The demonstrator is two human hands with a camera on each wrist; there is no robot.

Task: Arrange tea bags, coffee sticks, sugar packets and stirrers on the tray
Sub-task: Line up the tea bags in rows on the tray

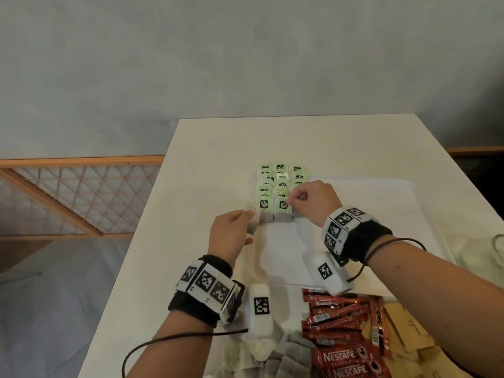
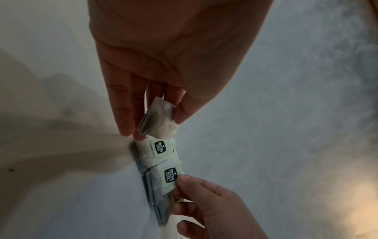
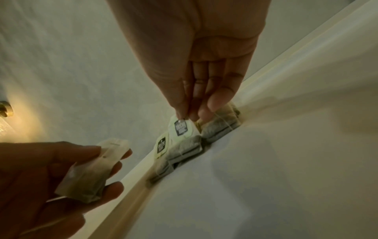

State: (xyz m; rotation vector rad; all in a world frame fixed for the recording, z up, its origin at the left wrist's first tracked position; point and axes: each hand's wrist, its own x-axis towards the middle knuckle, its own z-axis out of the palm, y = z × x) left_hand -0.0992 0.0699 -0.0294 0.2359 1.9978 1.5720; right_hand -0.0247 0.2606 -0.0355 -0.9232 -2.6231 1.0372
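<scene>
Head view: white table (image 1: 218, 148) against grey wall (image 1: 245, 64), wooden lattice (image 1: 81, 192) beside.

The tea bags (image 1: 278, 192) carry pale green tags with black labels over grey-white pouches. The coffee sticks (image 1: 338, 320) are red with white lettering. The table (image 1: 218, 137) and tray (image 1: 381, 203) are white. The wristbands (image 1: 207, 293) show black-and-white square codes. Tan packets (image 1: 406, 331) lie near right.
</scene>
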